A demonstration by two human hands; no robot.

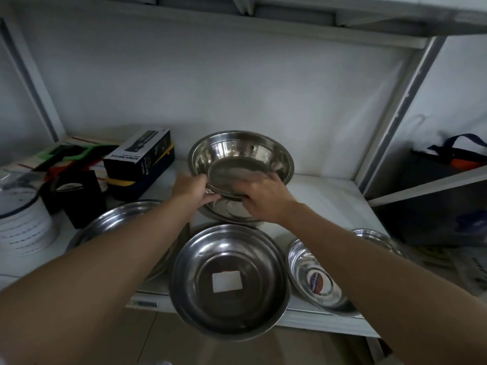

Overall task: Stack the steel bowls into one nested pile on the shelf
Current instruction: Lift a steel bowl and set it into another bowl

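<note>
Both hands hold one steel bowl tilted toward me at the back of the white shelf; my left hand grips its near rim on the left, my right hand on the right. Under it lies another steel bowl, mostly hidden by my hands. A large bowl with a white sticker inside overhangs the front edge. Left of it a wide bowl lies partly under my left forearm. To the right sits a bowl with a round label, and another bowl's rim shows behind my right forearm.
A dark spray-bottle box and black items stand at the left back. A white stack of plates sits at the far left. Shelf uprights frame the bay; a bag lies on the neighbouring shelf at right.
</note>
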